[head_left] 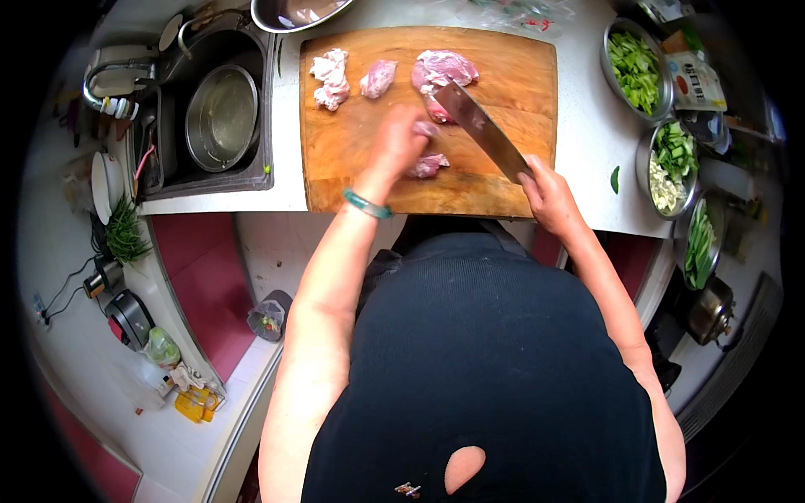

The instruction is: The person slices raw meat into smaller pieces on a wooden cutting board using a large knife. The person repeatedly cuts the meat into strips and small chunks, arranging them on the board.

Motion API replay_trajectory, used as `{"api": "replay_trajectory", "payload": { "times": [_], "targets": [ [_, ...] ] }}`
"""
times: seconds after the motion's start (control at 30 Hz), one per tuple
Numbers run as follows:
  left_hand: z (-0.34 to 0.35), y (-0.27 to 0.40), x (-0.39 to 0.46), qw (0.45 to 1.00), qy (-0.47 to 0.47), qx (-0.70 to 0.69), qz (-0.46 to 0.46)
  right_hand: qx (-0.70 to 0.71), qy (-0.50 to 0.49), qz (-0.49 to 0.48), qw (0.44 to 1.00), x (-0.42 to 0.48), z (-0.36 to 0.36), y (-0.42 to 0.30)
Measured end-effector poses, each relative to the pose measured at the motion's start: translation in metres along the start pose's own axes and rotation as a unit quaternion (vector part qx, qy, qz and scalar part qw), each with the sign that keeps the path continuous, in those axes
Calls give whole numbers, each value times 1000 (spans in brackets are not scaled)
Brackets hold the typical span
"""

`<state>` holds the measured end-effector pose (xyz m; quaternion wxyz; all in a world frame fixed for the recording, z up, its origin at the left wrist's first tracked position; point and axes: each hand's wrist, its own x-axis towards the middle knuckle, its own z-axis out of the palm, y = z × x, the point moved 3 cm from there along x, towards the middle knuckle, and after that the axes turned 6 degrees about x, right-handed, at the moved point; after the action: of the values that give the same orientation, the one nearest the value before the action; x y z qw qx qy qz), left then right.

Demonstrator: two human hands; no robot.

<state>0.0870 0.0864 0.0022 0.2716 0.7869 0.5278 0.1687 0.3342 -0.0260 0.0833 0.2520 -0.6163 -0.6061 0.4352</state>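
Note:
My right hand [548, 192] grips a Chinese cleaver [484, 129] by its handle end. The broad blade slants up and left, its tip over a large piece of raw meat [448, 68] on the wooden cutting board [497, 176]. My left hand [397, 139], blurred and wearing a green bangle [367, 204], has a small piece of raw meat [426, 129] at its fingertips. Another meat piece [430, 165] lies just below that hand, partly hidden by it. Farther up the board are a pale heap of fatty trimmings [330, 78] and a single pink chunk [378, 78].
At left, a steel basin [223, 119] sits in the dark sink [267, 170]. A metal bowl [300, 26] stands beyond the board. Bowls of chopped greens [634, 72], greens with minced garlic [674, 163] and green strips [700, 242] line the right side. A lined bin [269, 319] stands below.

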Motion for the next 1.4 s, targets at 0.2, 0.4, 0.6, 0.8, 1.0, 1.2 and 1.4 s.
{"api": "replay_trajectory", "payload": {
  "times": [0.2,0.4,0.6,0.8,1.0,1.2,1.4],
  "targets": [
    [-54,-14,-22,971,213,103,13,-17,-4,2,1000,-14,2,14],
    [-27,26,-56,987,56,49,142,-51,-9,-16,999,-8,8,19],
    [-9,25,-54,992,-36,115,47,-91,-25,-33,995,-3,9,22],
    [6,33,-54,867,-126,-427,-225,-91,-14,-32,995,-2,7,21],
    [12,31,-75,835,-108,-412,-349,-79,-18,-31,996,-1,6,20],
    [11,0,-91,880,-68,-318,-347,-82,-19,-23,996,-1,6,21],
    [-2,20,-83,985,124,-93,-78,-87,-20,-25,996,-1,8,22]
  ]
}}
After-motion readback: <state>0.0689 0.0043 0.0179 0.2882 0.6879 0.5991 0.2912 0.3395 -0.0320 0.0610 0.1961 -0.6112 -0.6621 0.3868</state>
